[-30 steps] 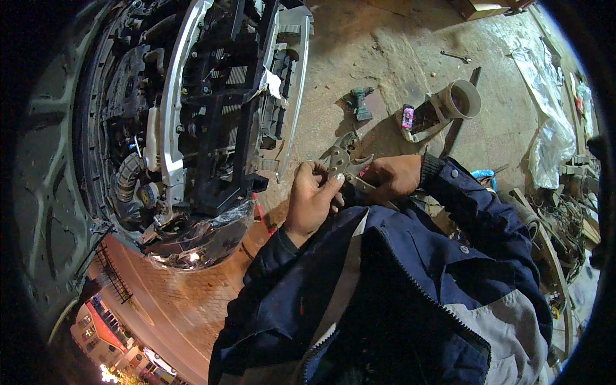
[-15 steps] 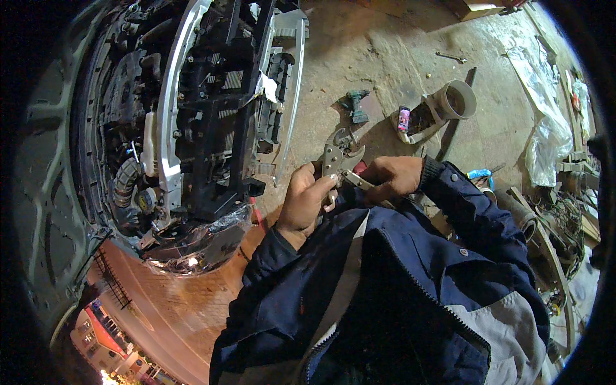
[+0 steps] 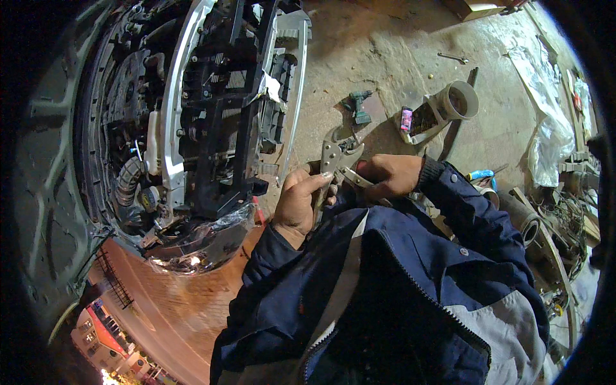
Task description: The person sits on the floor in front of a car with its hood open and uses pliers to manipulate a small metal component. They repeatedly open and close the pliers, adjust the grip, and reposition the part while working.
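Note:
In front of my chest I hold a pair of metal locking pliers point(image 3: 330, 154) with riveted, curved jaws. The jaws stand apart and point away from me. My left hand point(image 3: 297, 202) is wrapped round one handle, its thumb pressed along the metal near the pivot. The other handle sits in my right hand point(image 3: 393, 175), whose fingers are curled and partly hidden. On the floor past the jaws lies a green and black cordless drill point(image 3: 357, 107).
To my left stands a car front point(image 3: 173, 128), bumper off, hood raised. A bucket point(image 3: 475, 101), a phone point(image 3: 406, 119), a wrench point(image 3: 453, 58) and a blue-handled tool point(image 3: 480, 174) are on my right. Farther right lie plastic sheeting point(image 3: 550, 122) and tangled cables point(image 3: 568, 221).
My left thumb and fingers have shifted slightly on the pliers' handle. The pliers stay between both hands, jaws still apart. The whole view has shifted a little.

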Action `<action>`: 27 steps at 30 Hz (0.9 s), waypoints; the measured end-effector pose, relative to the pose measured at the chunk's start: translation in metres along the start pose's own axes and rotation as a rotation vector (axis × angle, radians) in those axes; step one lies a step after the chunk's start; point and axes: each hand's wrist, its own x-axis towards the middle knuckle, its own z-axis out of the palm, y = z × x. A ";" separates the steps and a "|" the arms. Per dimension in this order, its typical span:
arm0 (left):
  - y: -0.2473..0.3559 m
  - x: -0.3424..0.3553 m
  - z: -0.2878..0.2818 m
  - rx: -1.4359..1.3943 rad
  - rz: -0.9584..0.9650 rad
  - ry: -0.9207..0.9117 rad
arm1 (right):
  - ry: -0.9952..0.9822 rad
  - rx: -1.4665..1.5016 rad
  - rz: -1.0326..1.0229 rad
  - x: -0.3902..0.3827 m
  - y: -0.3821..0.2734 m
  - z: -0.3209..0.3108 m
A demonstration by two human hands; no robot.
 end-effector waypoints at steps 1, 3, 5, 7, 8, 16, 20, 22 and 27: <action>0.000 -0.001 -0.001 0.025 0.026 0.029 | 0.015 -0.023 -0.026 0.001 0.000 0.000; 0.002 -0.002 -0.001 0.015 0.053 0.077 | 0.053 -0.116 -0.009 0.003 0.001 0.001; 0.004 -0.003 0.000 0.023 0.121 0.081 | 0.117 -0.203 -0.034 0.006 0.001 0.001; 0.006 -0.005 0.003 0.043 0.174 0.114 | 0.207 -0.274 -0.093 0.011 0.001 0.004; 0.006 -0.006 0.005 0.041 0.201 0.134 | 0.261 -0.322 -0.108 0.013 0.002 0.005; 0.003 -0.015 0.018 0.139 0.392 0.173 | 0.955 -0.390 -0.401 0.020 -0.013 0.044; 0.003 -0.017 0.018 0.237 0.488 0.172 | 0.973 -0.480 -0.374 0.013 -0.024 0.053; 0.002 -0.018 0.019 0.272 0.513 0.196 | 0.940 -0.301 -0.352 0.017 -0.027 0.054; -0.002 -0.019 0.022 0.394 0.580 0.197 | 0.776 0.142 -0.074 0.027 -0.031 0.053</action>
